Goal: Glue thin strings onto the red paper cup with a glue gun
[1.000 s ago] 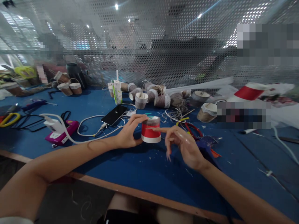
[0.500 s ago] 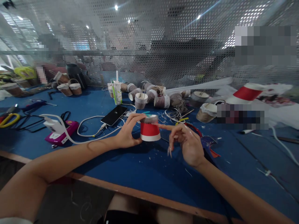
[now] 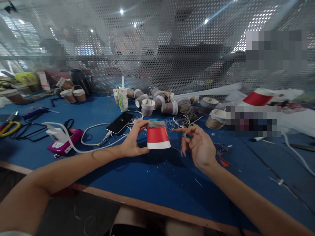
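My left hand [image 3: 134,140] grips a red and white paper cup [image 3: 157,136], held upside down just over the blue table. Thumb and fingers press its left side. Grey cord [image 3: 157,124] is wound in several turns around the cup's narrow upper end. To the right of the cup is my right hand [image 3: 200,147]. Its index finger points at the cup, with a small gap between them, and the other fingers curl in. Whatever lies between those curled fingers is too small to make out.
Behind the cup lie a phone [image 3: 120,122] on a white cable, a drink carton [image 3: 122,98] and several cord-wrapped cups [image 3: 148,107]. Further left are a purple power strip [image 3: 67,141] and yellow-handled scissors [image 3: 11,128]. A perforated metal screen [image 3: 147,62] rises behind.
The cup has tilted, so its top face no longer shows. My right index finger has drawn back slightly from the cup's side, and my right hand has shifted a little rightward.
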A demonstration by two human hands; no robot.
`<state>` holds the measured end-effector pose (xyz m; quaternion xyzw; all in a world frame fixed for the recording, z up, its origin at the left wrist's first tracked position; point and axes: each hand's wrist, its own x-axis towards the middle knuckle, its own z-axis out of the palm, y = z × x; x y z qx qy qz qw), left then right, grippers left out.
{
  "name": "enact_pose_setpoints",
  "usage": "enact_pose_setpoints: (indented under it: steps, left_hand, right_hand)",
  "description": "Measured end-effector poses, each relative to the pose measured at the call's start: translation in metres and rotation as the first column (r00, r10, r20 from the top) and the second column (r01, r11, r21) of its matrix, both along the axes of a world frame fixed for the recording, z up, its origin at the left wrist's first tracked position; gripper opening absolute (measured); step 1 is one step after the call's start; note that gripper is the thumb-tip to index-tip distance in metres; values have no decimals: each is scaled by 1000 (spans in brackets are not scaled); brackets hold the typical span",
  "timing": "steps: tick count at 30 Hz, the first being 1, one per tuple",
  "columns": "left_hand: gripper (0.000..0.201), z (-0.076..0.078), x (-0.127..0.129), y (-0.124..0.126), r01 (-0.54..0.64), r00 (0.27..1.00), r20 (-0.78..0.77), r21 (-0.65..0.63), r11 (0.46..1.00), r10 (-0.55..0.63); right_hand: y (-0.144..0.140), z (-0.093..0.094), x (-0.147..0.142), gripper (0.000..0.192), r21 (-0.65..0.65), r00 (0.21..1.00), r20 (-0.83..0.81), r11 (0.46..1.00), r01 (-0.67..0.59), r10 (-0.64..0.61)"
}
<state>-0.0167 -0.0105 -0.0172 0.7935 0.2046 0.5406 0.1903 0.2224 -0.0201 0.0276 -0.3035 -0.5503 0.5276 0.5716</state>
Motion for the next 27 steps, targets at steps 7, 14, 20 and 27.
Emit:
enact_pose_setpoints:
  steps: [7, 14, 20, 27]
  left_hand:
    - [76, 0, 1, 1, -49, 999, -24, -34, 998, 48]
    - [73, -3, 0, 2, 1, 1000, -14, -65, 998, -2]
    - [75, -5, 1, 4, 96, 995, 39, -54, 994, -94]
    - [76, -1, -1, 1, 139, 990, 24, -100, 985, -137]
  right_hand:
    - [-16, 9, -4, 26, 93, 994, -32, 990, -105, 108]
    - [-21, 12, -7, 29, 26, 913, -49, 914, -405, 406]
    - [-19, 18, -8, 29, -101, 896, -163, 896, -432, 413]
    - [-16, 20, -6, 37, -197, 923, -174, 907, -373, 342]
